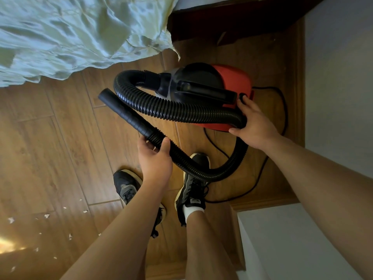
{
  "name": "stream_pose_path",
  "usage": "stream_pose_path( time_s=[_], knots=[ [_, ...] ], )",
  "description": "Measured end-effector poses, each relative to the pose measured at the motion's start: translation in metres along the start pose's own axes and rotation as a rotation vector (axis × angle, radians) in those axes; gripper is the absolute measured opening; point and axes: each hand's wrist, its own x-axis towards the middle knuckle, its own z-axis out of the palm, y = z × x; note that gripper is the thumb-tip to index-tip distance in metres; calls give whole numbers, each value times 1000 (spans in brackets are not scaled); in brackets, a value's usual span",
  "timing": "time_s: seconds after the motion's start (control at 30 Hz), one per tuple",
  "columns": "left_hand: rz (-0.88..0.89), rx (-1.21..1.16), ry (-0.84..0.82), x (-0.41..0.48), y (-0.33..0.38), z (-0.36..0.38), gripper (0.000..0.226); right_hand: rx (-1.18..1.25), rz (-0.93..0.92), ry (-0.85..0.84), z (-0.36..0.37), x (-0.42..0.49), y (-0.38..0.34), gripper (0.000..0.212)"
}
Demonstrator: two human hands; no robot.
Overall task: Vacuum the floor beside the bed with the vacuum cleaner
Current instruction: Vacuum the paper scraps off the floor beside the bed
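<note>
A red and black canister vacuum cleaner stands on the wooden floor beside the bed. Its black ribbed hose loops out from the front, round behind my right hand and back toward me, ending in a smooth black nozzle tube. My left hand grips the hose just behind the nozzle tube. My right hand rests on the rear of the canister, fingers stretched out, one fingertip at a black round button. The bed's pale green cover hangs at the upper left.
Small white scraps of litter lie scattered on the floor at the lower left. A black power cord trails round the vacuum to the right. White walls and wooden skirting close in the right side. My two dark shoes stand below the hose.
</note>
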Motion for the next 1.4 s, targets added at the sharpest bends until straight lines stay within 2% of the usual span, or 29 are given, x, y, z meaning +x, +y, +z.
stream_pose_path(
  time_s=[0.27,0.47,0.83,1.03,1.4],
  knots=[
    [1,10,-6,-4,4,-5,40,57,17,-31,2,-5,-3,100],
    [-14,27,31,-7,12,-13,41,39,36,-34,0,-19,-7,96],
    [10,25,9,-13,28,-44,44,116,71,100,10,-48,-40,83],
    [41,28,-7,-6,38,-68,42,92,34,172,27,-72,-70,76],
    [51,-43,-13,-5,49,-123,39,156,-164,325,42,-124,-169,66]
  ],
)
